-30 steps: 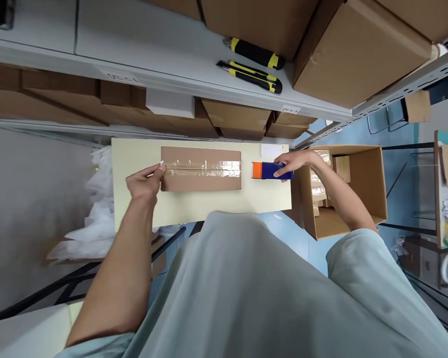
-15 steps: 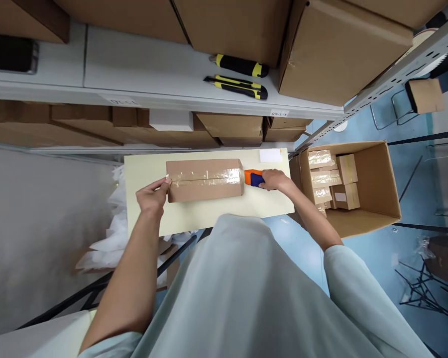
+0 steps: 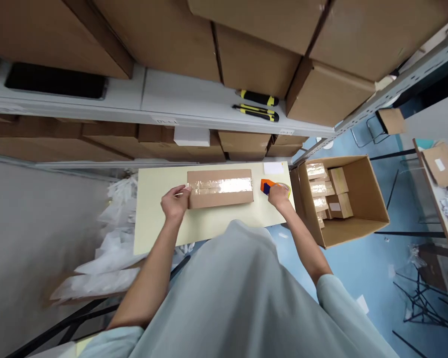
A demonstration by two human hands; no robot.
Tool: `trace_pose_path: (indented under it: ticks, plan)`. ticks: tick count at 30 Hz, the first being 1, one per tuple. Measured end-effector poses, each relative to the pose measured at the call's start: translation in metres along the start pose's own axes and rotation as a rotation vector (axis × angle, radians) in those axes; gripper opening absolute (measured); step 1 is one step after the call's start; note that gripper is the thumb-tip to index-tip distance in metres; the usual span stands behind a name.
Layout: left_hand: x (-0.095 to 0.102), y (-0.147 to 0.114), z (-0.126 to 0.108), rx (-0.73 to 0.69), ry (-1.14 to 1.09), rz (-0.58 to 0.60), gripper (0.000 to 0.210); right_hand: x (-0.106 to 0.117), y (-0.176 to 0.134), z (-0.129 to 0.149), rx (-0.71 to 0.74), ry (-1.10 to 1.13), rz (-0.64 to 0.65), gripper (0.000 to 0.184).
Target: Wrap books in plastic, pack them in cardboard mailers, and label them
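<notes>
A long cardboard box lies on the pale yellow tabletop, with shiny clear tape running lengthwise along its top. At its left end my left hand is closed, thumb and fingertips gripping the edge by the tape. My right hand is wrapped round an orange and blue tape dispenser, just right of the box and apart from it. Part of the tape roll shows beyond my fingers. A white label sheet lies at the tabletop's back right corner.
To the right stands a large open carton with several taped small boxes inside. Two utility knives and a black phone lie on the grey shelf among cartons. White plastic bags are piled at left.
The dispenser in my right hand has moved right, away from the box's right end, and turned. My left hand keeps its place at the left end. The camera view has shifted.
</notes>
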State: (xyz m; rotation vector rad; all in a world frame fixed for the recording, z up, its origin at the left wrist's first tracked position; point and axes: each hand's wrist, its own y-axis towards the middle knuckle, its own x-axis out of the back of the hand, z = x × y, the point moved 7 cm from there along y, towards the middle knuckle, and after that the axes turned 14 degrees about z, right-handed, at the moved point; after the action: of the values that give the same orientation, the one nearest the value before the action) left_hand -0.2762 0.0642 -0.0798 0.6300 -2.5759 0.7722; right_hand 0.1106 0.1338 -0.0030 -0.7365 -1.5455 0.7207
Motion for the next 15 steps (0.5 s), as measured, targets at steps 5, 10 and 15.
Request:
trace_pose_path:
  ticks: [5, 10, 15]
  plan:
    - [-0.013, -0.034, -0.082, -0.527, 0.130, -0.030, 0.036, 0.049, -0.048, 0.021, 0.026, 0.032, -0.204, 0.051]
    - [-0.025, -0.073, -0.202, -1.019, 0.059, 0.060, 0.026, 0.135, -0.086, 0.097, 0.279, 0.146, -0.441, 0.050]
    - [0.013, -0.052, -0.272, -1.100, -0.022, -0.065, 0.036, 0.218, -0.111, 0.174, 0.464, 0.059, -0.639, 0.042]
